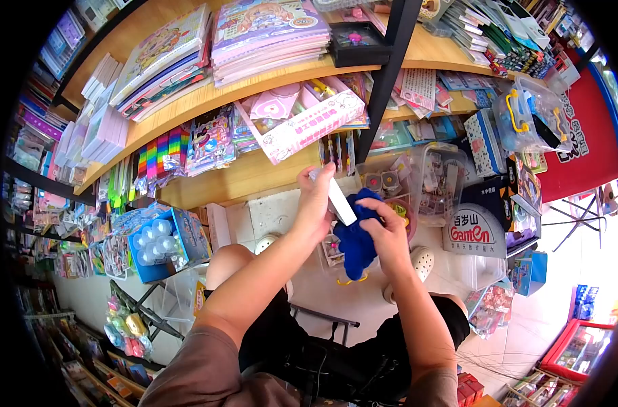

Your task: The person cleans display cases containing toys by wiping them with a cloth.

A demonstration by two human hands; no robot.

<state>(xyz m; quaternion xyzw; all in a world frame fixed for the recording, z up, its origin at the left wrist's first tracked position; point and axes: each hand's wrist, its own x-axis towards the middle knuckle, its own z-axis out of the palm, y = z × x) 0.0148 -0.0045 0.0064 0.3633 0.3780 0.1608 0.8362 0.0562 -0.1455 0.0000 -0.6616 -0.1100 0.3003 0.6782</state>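
Note:
In my left hand (314, 203) is a slim white box (341, 203), tilted, its lower end against the blue cloth. The fingers are closed round its upper part. My right hand (386, 230) grips the crumpled dark blue cloth (355, 249), which hangs down below the fingers. Both hands are close together above the floor, in front of my knees. Below them are a clear plastic bin (371, 178) with small packets in it and a pink round container (405, 216), partly hidden by the right hand.
Ahead is a wooden shelf (207, 178) with stacked books (272, 41) and a pink-and-white box (309, 129). At the right stand a Ganten carton (473, 227) and a clear tub with yellow handles (531, 115). A blue box of clear capsules (161, 241) is at the left.

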